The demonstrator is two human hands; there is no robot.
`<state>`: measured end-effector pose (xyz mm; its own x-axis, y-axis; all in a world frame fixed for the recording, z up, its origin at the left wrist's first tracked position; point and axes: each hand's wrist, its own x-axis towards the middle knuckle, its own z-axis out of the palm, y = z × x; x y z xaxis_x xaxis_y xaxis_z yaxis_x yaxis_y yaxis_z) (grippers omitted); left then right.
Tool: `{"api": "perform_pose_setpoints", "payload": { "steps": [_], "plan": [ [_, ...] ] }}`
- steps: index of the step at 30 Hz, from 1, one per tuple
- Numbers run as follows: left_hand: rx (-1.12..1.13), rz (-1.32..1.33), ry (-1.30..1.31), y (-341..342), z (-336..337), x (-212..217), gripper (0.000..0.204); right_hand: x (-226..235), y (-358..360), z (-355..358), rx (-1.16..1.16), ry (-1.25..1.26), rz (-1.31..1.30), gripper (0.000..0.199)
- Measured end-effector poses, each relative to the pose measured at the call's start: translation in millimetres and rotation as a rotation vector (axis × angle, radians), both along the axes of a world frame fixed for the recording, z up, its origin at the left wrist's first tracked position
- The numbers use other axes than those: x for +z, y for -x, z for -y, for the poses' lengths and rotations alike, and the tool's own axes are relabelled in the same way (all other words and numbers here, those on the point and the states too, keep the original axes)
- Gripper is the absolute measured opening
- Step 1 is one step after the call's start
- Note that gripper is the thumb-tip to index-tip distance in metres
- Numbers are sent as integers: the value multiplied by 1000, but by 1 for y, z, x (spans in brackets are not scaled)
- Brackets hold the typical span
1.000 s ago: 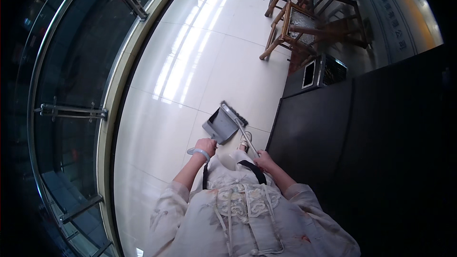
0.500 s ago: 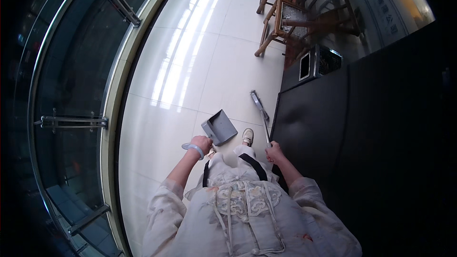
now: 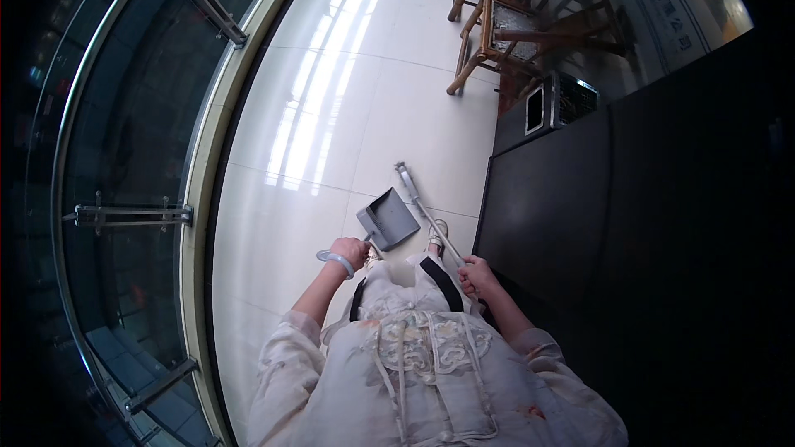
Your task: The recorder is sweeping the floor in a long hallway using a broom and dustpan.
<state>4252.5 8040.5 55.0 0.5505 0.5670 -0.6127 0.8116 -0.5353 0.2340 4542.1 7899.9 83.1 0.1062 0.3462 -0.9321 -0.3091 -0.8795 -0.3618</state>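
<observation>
My left hand [image 3: 351,252] is closed round the handle of a grey dustpan [image 3: 392,222]. Its pan rests on the pale floor in front of my feet, its open side facing away to the right. In my right hand [image 3: 475,276] is the handle of a broom [image 3: 421,205], which slants forward and to the left. The narrow grey broom head touches down, or nearly so, just beyond the right side of the dustpan; whether it presses on the floor I cannot tell. A pale bangle circles my left wrist.
Shiny tiled floor [image 3: 389,99] stretches ahead. Glass doors [image 3: 124,149] with metal handles run along the left. At the right stands a black counter [image 3: 546,190] with a dark box [image 3: 561,104] at its far end. Brown wooden chairs [image 3: 509,33] stand beyond it.
The broom head has swung left, from beside the black counter to near the dustpan. My right hand has dropped slightly; my left hand and the dustpan have barely moved.
</observation>
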Motion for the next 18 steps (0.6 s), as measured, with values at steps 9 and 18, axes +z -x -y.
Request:
{"api": "perform_pose_setpoints", "payload": {
  "steps": [9, 18],
  "plan": [
    [-17, 5, 16, -10, -5, -7, 28, -50, 53, -24, 272, 30, 257, 36],
    [24, 66, -51, 34, -14, 1, 18, -17, 39, 6, -224, -55, -277, 38]
  ]
}}
